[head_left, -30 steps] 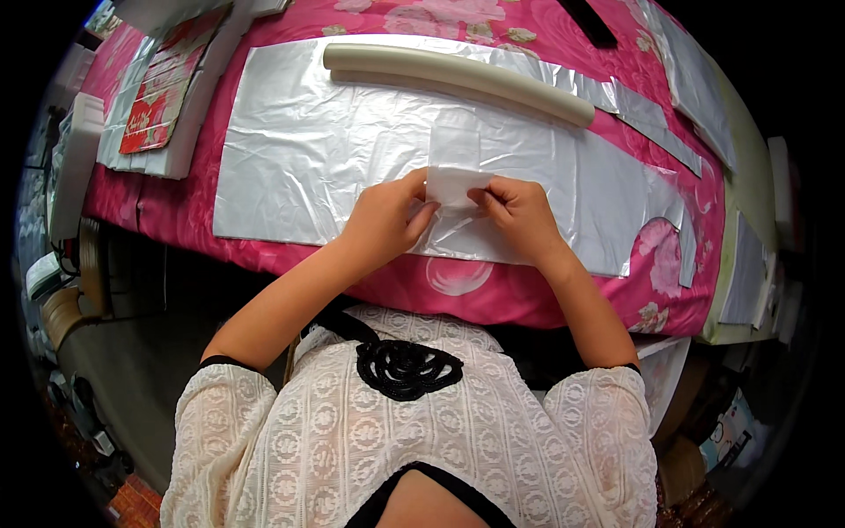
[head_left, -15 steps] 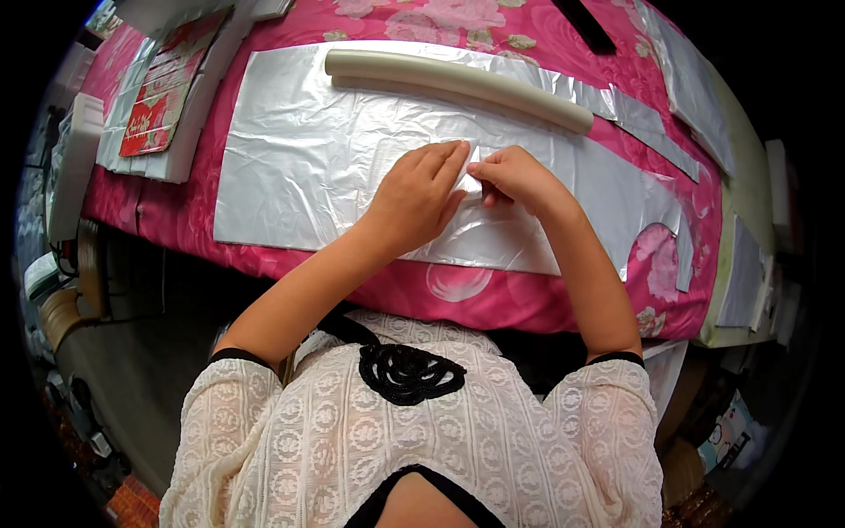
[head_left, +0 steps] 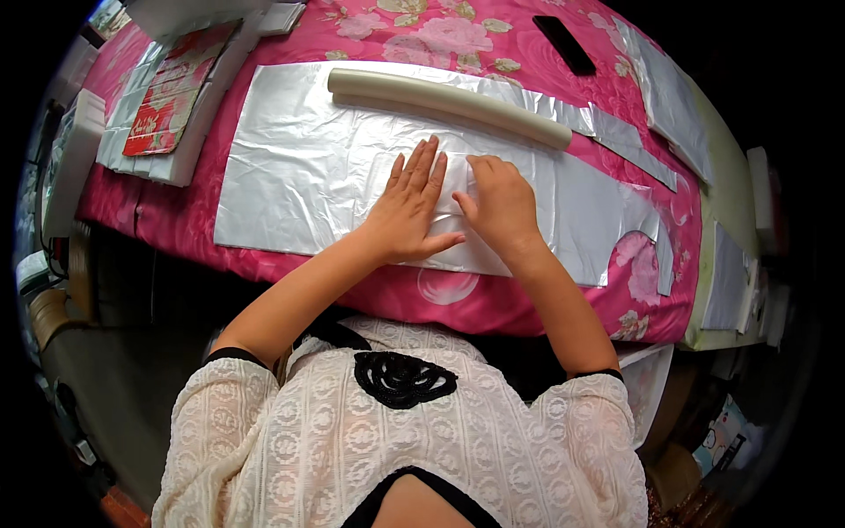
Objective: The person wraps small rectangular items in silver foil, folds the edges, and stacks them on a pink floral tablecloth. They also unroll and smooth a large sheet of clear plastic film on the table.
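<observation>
A silvery, wrinkled plastic sheet (head_left: 286,167) lies spread on the table beneath both hands. My left hand (head_left: 407,204) rests flat on it with fingers spread and the thumb stretched toward the right. Just beside it, my right hand (head_left: 503,204) touches the sheet with bent fingertips, its thumb held apart from them. Between the hands shows a thin, pale, translucent piece (head_left: 454,180) on the sheet; its outline is hard to make out. Beyond the hands, a long pale beige roll (head_left: 449,106) lies across the sheet's far part.
A pink floral cloth (head_left: 422,35) covers the table. Stacked white packs with a red printed card (head_left: 172,106) stand at the left. A black phone (head_left: 563,44) lies at the far right. Cut silvery strips (head_left: 638,150) and another silvery sheet (head_left: 664,101) lie on the right.
My left hand has flattened and spread its fingers. My right hand's thumb and fingers have parted from their pinch, and that hand has turned palm-down. The view has shifted slightly.
</observation>
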Demonstrator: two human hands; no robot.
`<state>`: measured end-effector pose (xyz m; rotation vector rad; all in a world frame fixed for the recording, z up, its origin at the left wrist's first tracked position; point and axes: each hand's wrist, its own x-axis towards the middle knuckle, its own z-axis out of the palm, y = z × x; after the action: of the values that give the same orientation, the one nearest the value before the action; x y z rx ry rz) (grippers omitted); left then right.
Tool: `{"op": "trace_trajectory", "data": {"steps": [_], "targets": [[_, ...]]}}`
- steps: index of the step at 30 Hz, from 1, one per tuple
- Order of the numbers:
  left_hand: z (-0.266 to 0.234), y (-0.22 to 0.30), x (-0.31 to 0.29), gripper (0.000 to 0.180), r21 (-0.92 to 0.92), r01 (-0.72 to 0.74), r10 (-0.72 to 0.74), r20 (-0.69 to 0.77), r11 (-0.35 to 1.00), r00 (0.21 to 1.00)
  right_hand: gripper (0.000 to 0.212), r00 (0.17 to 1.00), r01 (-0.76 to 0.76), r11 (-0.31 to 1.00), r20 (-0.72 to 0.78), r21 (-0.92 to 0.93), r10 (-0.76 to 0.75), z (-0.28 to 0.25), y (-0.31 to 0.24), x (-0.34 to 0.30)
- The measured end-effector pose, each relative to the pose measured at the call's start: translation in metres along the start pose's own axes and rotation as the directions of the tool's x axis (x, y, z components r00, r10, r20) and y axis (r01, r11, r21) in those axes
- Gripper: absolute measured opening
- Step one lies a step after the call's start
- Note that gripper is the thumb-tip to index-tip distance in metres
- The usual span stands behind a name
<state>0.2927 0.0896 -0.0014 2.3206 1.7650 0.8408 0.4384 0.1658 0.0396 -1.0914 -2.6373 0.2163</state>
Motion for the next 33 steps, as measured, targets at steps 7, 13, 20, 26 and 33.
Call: {"op": "trace_trajectory", "data": {"steps": [7, 13, 20, 26, 33], "targets": [[-0.076, 0.002, -0.112, 0.020, -0.735, 0.672, -0.392, 0.594, 0.088, 0.702, 0.061, 0.980, 0.190, 0.977, 0.044, 0.097, -0.194, 0.059, -0.042, 0.020], [-0.078, 0.005, -0.177, 0.028, -0.627, 0.682, -0.543, 0.746, -0.377, 0.386, 0.057, 0.922, 0.209, 0.882, 0.215, 0.422, -0.322, 0.069, -0.143, -0.026], [-0.118, -0.005, -0.153, 0.013, -0.284, 0.841, -0.672, 0.507, 0.461, 0.540, 0.018, 0.745, 0.494, 0.702, 0.167, 0.512, -0.646, 0.047, -0.141, -0.011], [-0.144, -0.019, -0.130, 0.036, -0.312, 0.489, -0.541, -0.103, 0.814, 0.835, 0.009, 0.869, 0.343, 0.633, 0.021, 0.695, -0.494, 0.028, -0.083, 0.089], [-0.139, -0.031, -0.116, 0.043, -0.397, 0.469, -0.529, -0.050, 0.789, 0.847, 0.034, 0.953, -0.299, 0.371, 0.255, 0.879, 0.162, 0.075, -0.028, 0.293]]}}
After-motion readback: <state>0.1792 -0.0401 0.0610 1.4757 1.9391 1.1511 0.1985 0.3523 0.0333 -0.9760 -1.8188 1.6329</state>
